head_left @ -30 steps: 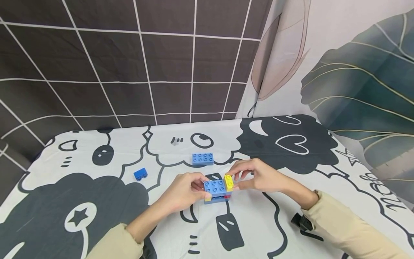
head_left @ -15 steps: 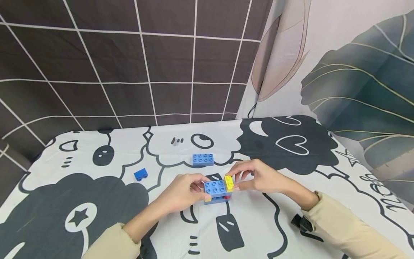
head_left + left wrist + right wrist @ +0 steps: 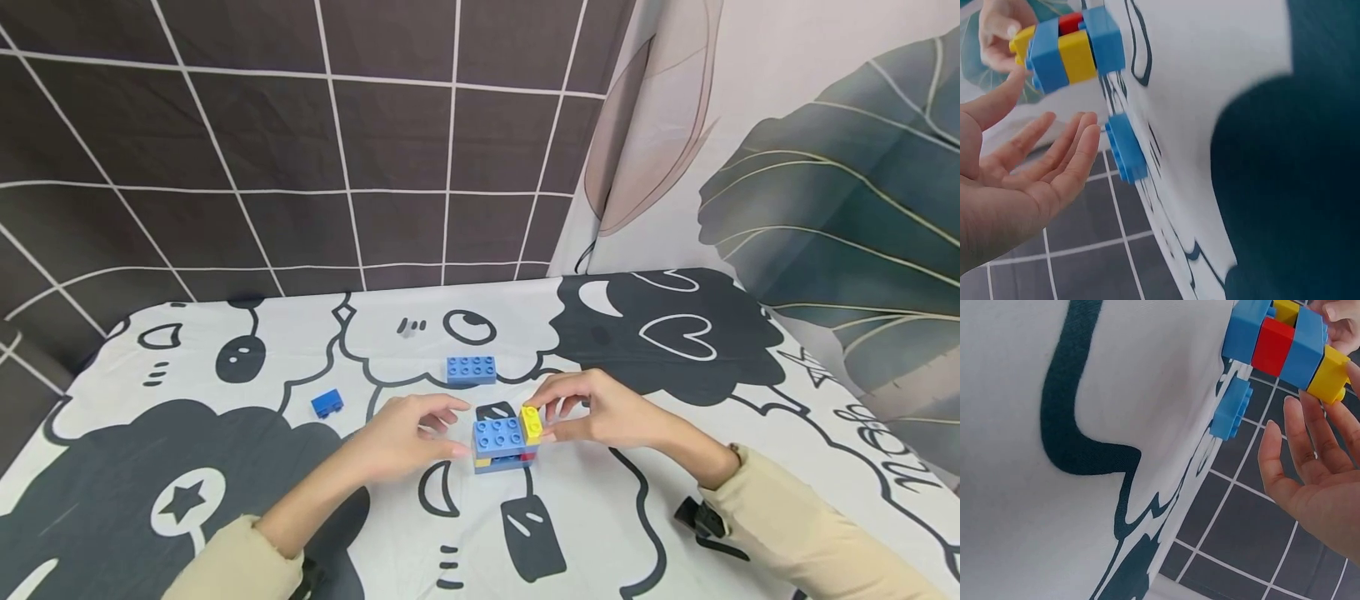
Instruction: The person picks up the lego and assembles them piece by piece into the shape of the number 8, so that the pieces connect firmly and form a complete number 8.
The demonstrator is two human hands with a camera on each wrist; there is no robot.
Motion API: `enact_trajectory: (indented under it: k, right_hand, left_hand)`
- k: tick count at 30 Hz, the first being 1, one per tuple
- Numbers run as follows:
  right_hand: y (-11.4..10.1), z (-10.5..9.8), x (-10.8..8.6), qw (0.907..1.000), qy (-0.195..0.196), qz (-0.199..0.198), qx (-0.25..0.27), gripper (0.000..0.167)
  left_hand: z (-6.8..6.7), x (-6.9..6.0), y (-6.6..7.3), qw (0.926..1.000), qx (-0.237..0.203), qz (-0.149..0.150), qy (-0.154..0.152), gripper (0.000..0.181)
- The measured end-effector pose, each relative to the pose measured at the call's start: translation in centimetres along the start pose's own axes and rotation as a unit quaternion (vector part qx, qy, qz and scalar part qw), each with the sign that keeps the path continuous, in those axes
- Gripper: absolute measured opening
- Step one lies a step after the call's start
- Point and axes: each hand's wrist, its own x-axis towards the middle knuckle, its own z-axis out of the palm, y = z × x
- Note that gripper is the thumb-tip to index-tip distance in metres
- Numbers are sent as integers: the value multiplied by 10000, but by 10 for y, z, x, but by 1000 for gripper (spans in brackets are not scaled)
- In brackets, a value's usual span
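Note:
A small stack of toy building bricks stands on the patterned cloth before me. Its top layer is a light blue brick (image 3: 497, 435), with a yellow brick (image 3: 531, 424) on the right end. Beneath it, a red brick (image 3: 1272, 346) and another yellow brick (image 3: 1077, 56) sit at opposite ends over a lower blue brick (image 3: 1104, 40). My right hand (image 3: 603, 408) pinches the top yellow brick between thumb and fingers. Just left of the stack, my left hand (image 3: 397, 437) is apart from it, thumb and fingers spread, holding nothing.
Behind the stack lies a loose light blue brick (image 3: 471, 370). A smaller dark blue brick (image 3: 327, 403) rests farther left. The black-and-white cloth (image 3: 615, 517) runs back to a dark grid-patterned hanging (image 3: 390, 142).
My left hand has let go of the stack's left end and moved left, its fingers opening. The right hand and the bricks stay where they were.

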Motion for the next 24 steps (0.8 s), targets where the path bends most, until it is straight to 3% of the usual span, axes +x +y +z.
enact_trajectory:
  k: [9,19,24]
  right_hand:
    - [1,0,0,10000,3,-47,33,29]
    - [1,0,0,10000,4,-84,-5,28]
    - [0,0,1,9999,13,-114,19,27]
  left_hand:
    - [-23,-12,-10,9989,-8,-334,317,42]
    - [-45,-24,-24,9967,388,-396,593,42]
    - [-58,-32,-33,9935,706,-574,688,41]
